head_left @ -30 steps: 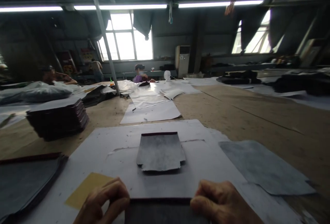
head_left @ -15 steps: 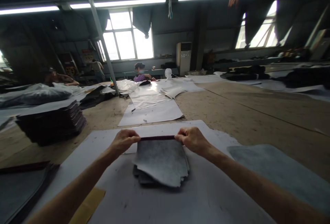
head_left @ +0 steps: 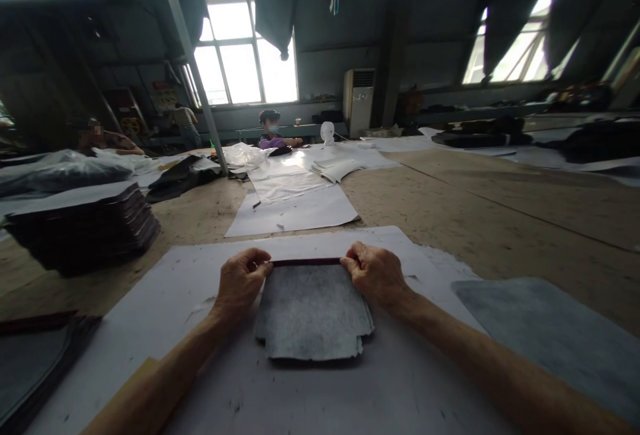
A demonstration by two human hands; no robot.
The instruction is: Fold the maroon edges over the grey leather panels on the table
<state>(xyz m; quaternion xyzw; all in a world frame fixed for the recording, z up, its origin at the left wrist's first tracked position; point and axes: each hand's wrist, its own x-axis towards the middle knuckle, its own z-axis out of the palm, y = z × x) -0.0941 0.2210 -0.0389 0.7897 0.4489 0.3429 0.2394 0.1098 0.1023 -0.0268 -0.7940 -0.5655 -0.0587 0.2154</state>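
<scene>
Grey piece [head_left: 313, 311]: mottled, notched near four and eight o'clock
Left hand [head_left: 240, 281]: pinching dark rim [head_left: 306, 262], ten o'clock
Right hand [head_left: 376, 275]: pinching same rim, two o'clock

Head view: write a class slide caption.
Left hand and right hand hold a grey piece by its dark edge over white paper.

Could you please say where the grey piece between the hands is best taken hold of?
I'd take both ends of the dark far edge of the grey piece: left grip from the left, right grip from the right, as they hold it. That edge is a straight, narrow band; the near edge is notched at its corners, with layers showing beneath, so probably harder to separate.
</scene>
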